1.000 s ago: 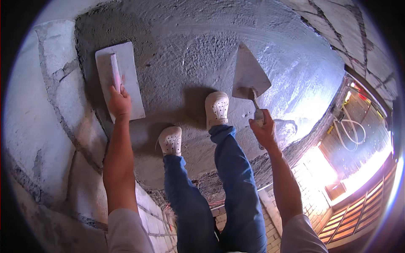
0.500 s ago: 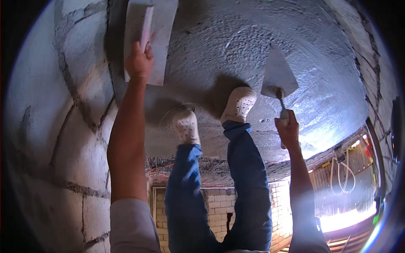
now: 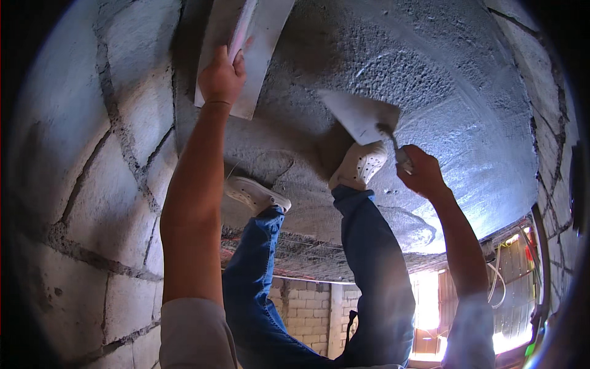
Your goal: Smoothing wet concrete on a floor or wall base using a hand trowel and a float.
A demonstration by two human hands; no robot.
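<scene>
Grey mortar (image 3: 430, 80) covers the floor beneath me, pebbly in the upper middle and smoother to the right. My left hand (image 3: 222, 75) is closed around the handle of a flat rectangular plastering trowel (image 3: 265, 49), whose plate lies at the upper left by the block wall. My right hand (image 3: 424, 172) grips the handle of a pointed triangular trowel (image 3: 362, 114). Its blade points up and left, just beyond my right shoe (image 3: 362, 165). Whether either blade touches the mortar, I cannot tell.
A wall of large pale blocks (image 3: 117, 227) rises close on my left; another block wall (image 3: 522, 67) runs along the right. My left shoe (image 3: 255, 194) is on the grey surface. Behind are pale bricks (image 3: 307, 304) and, at the lower right, a looped white cable (image 3: 498, 286).
The pointed trowel has swung left, its tip now aimed up-left instead of up. The plastering trowel appears slightly higher and tilted rightward. My left foot has turned and shifted left.
</scene>
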